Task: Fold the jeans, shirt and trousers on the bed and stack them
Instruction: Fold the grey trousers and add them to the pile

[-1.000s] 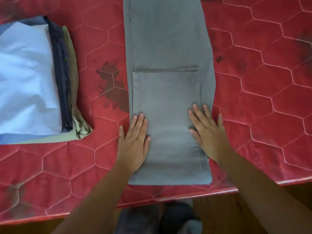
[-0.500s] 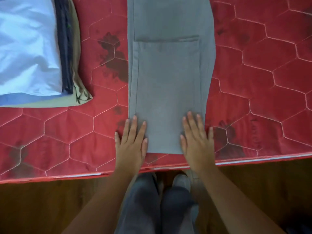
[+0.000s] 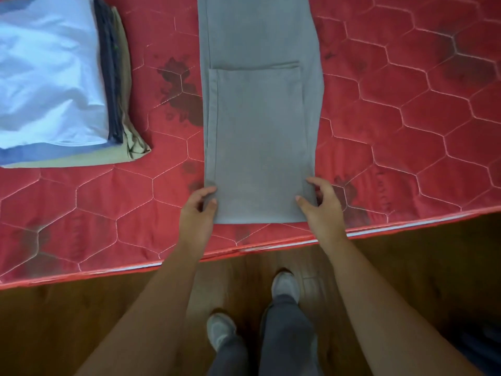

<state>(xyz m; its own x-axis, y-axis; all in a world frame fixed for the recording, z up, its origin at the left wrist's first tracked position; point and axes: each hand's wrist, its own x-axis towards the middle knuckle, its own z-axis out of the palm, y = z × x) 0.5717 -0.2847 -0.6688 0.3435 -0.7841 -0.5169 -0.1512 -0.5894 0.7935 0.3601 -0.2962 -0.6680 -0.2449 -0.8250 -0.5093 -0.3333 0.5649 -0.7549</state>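
Observation:
Grey trousers [image 3: 257, 131] lie lengthwise on the red mattress [image 3: 406, 131], folded once so a shorter layer sits on top; the far end runs out of view. My left hand [image 3: 199, 207] pinches the near left corner of the fold. At the near right corner my right hand [image 3: 321, 204] curls its fingers round the edge. A stack of folded clothes [image 3: 51, 85] sits at the far left: a light blue shirt on top, dark and olive layers beneath.
The mattress's near edge [image 3: 244, 249] runs just behind my wrists. Below it lie a wooden floor [image 3: 406, 280] and my own feet in grey shoes [image 3: 284, 287]. Dark stains [image 3: 179, 93] mark the mattress between the stack and the trousers.
Both hands slid from flat on the folded trousers back to the near end, and their fingers have curled onto the two near corners. The view moved back from the bed.

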